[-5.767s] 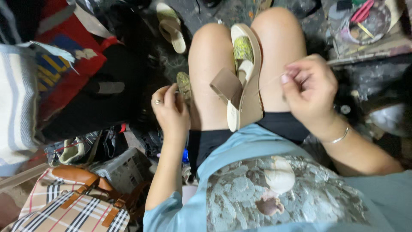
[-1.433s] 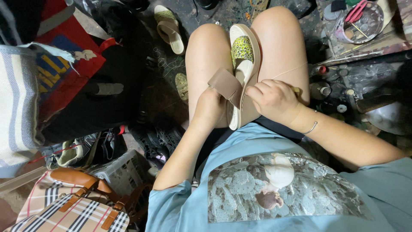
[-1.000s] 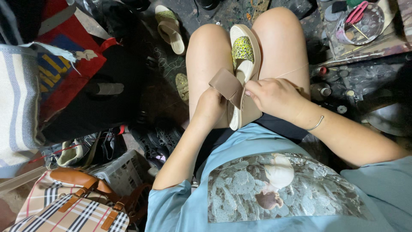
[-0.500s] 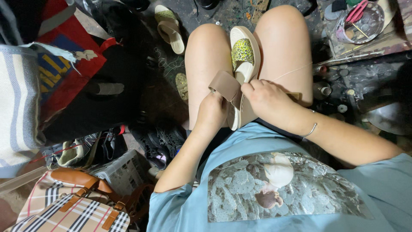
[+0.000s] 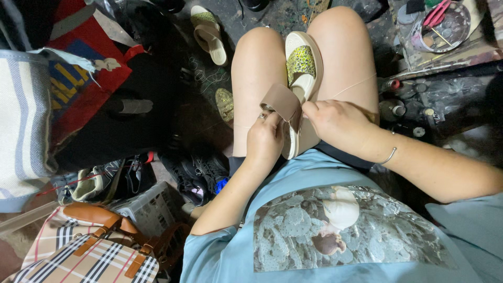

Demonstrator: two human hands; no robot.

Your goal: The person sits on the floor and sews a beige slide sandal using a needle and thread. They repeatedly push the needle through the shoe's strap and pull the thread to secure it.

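A striped bag (image 5: pixel 21 120) fills the left edge, with a red and black bag (image 5: pixel 99 89) beside it. A plaid bag (image 5: pixel 89 257) with tan straps lies at the bottom left, touching a white crate (image 5: pixel 149 207). Dark shoes (image 5: pixel 201 170) sit on the floor just right of the crate.

The person sits with bare knees up, wearing a light blue shirt (image 5: pixel 335 230) with a grey print. A cream sandal (image 5: pixel 303 94) lies lengthwise in the gap between the thighs, toe pointing away. It has a yellow-green patterned band near the toe and a tan strap (image 5: pixel 283 105) near the heel end.

The left hand (image 5: pixel 264 141) rests at the strap's left end, its fingers closed on that end; the grip is together on the strap. The right hand (image 5: pixel 338 123), with a thin bracelet (image 5: pixel 389 155) at the wrist, is closed at the strap's right end, pinching there. A thin thread (image 5: pixel 351 86) runs taut from near the right hand across the right thigh.

A second sandal (image 5: pixel 208 34) lies on the floor ahead of the left knee, and a small gold insole (image 5: pixel 225 104) lies beside that thigh. A round tin (image 5: pixel 440 26) with pink-handled tools sits at the top right.
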